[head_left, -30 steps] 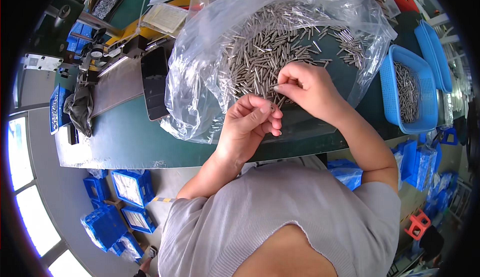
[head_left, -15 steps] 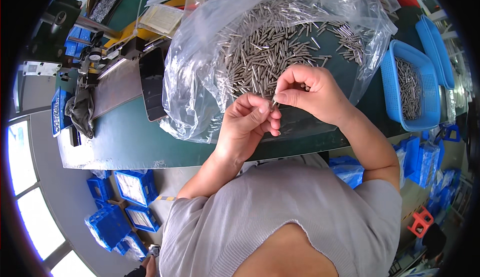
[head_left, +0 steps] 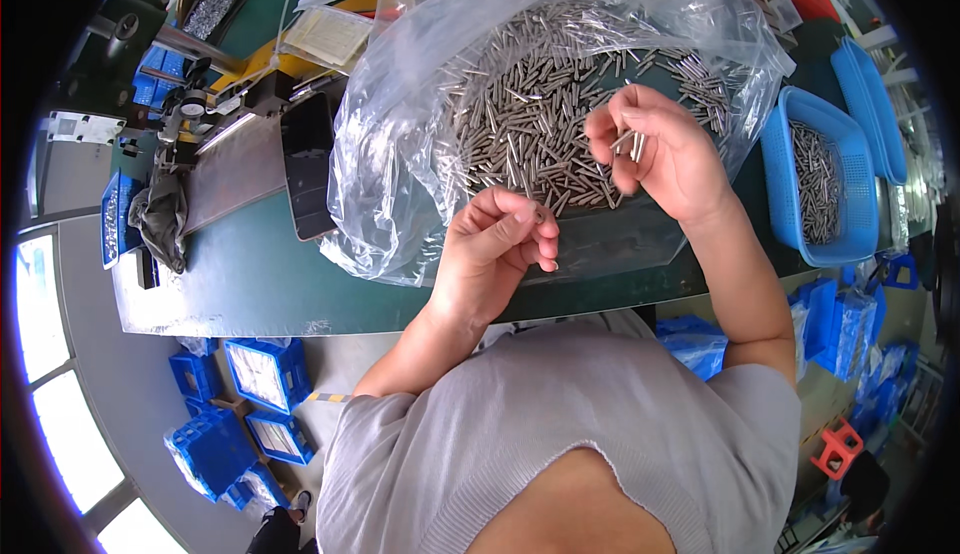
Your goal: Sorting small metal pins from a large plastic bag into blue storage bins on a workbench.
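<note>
Loose grey metal pins (head_left: 520, 104), slim and some with tapered ends, lie in a wide heap inside a clear plastic bag (head_left: 375, 189) spread over the green table. At the near edge of the heap, my left hand (head_left: 485, 254) is closed, thumb against forefinger, on a small metal part (head_left: 541, 214); only its roundish end shows. My right hand (head_left: 685, 159) hovers over the right side of the heap, fingers curled round several metal pins (head_left: 635, 144) that stick out between thumb and fingers. The two hands are apart.
On the right, a blue perforated basket (head_left: 865, 169) holds more pins beside another blue basket (head_left: 868, 104). A black tray (head_left: 307, 169) and a metal fixture (head_left: 195, 104) stand to the left. Blue crates (head_left: 270, 369) sit on the floor below the table (head_left: 250, 299).
My right hand has moved away from my left, up and to the right over the heap, and the pins in it now show. The left hand has stayed almost in place.
</note>
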`<state>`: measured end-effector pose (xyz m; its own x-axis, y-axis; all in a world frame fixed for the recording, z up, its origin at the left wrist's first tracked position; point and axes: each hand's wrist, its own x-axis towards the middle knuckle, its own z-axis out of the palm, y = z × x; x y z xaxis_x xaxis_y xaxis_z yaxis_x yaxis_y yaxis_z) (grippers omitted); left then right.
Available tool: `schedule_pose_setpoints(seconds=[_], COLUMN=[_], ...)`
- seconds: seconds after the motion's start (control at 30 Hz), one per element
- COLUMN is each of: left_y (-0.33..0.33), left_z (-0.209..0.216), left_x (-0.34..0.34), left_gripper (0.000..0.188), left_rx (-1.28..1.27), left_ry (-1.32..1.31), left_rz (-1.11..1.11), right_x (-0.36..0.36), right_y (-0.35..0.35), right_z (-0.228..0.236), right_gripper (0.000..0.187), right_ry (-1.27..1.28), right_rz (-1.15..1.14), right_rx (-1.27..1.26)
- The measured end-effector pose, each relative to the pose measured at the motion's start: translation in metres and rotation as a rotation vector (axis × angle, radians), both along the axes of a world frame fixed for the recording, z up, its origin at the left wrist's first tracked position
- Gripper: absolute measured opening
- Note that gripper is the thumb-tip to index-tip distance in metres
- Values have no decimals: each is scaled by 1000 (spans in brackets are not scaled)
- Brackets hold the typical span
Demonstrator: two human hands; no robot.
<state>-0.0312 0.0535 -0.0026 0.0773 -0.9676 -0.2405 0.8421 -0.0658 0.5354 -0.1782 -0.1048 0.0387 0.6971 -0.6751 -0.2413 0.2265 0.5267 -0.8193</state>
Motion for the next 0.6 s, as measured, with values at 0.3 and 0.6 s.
schedule_pose_setpoints(seconds=[0.3,0.6], left_y=[1,0], left_z=[3,5], left_x=[1,0], left_gripper=[9,8], left_rx=[16,48], left_ry=[13,-45], left_rz=[12,0], right_x=[9,2], right_y=[18,17], right_z=[-13,-17], right_gripper=[8,17], right_ry=[547,679], right_rz=[258,296], right_rx=[-1109,-1462])
